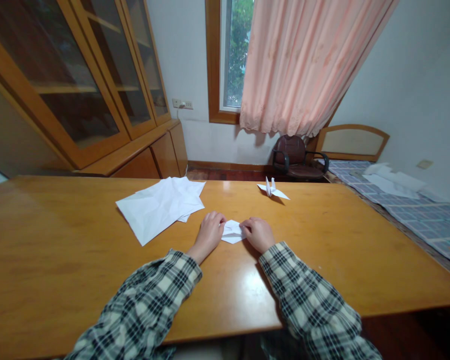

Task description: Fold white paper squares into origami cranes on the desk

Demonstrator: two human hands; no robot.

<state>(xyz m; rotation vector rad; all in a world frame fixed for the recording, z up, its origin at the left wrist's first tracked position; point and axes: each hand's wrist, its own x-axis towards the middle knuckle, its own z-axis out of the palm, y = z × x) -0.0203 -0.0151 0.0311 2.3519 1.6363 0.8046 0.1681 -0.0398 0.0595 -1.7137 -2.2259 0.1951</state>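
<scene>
A small piece of folded white paper lies on the wooden table, between my two hands. My left hand has its fingers closed on the paper's left edge. On the opposite edge, my right hand pinches the paper between thumb and curled fingers. Creases and a raised flap show across the middle of the folded paper. Both wrists rest low over the tabletop, in checked sleeves. The fingertips themselves are partly hidden behind the knuckles.
Several creased white sheets lie in a loose pile left of my hands. A folded paper crane stands near the table's far edge. Beyond are a brown armchair, a glass-fronted cabinet and a bed.
</scene>
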